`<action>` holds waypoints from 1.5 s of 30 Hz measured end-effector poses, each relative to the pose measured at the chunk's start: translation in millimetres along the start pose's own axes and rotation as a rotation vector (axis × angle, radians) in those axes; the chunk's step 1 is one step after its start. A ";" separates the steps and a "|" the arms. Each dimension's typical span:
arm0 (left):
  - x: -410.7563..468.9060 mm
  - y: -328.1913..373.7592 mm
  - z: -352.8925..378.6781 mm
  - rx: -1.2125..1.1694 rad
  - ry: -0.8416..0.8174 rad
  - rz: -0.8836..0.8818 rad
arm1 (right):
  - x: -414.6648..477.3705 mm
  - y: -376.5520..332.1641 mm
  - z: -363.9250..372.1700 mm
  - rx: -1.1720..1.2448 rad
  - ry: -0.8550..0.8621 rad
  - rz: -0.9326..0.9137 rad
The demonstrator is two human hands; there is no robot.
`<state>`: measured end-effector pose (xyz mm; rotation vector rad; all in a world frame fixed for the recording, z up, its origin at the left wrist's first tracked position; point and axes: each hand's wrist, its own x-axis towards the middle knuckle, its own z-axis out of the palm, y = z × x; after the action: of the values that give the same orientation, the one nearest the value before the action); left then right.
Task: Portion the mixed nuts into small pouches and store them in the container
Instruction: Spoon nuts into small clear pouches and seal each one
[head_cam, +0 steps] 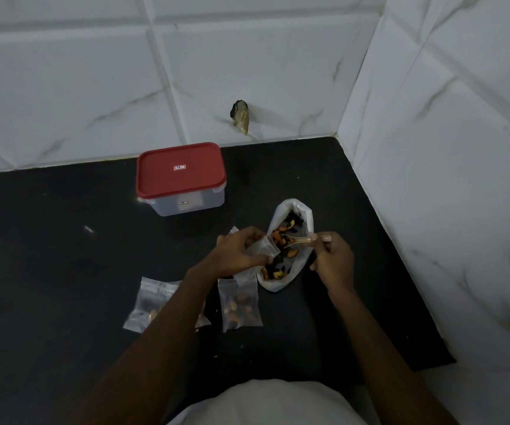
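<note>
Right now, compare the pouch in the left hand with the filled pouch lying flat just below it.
The held pouch is gripped by the left hand and tilted beside the nut bag; the flat pouch lies on the counter. The flat pouch holds nuts; the held pouch shows none clearly. Both are small clear plastic.

Dim, flat light – the black table (63, 240) swallows detail, with faint specular glints; white wall tiles (63, 87) look grey, their lines bowed by wide-angle distortion – soft focus throughout
</note>
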<state>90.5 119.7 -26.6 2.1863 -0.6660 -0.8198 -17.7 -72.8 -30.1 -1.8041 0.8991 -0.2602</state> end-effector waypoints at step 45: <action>-19.4 17.7 3.8 -0.192 0.248 0.213 | -44.2 -48.5 -26.9 -0.294 -0.163 -0.687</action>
<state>71.1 119.8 -8.6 1.9614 -0.6523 -0.4721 -41.4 -53.9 33.9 -2.3310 0.1787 -0.4184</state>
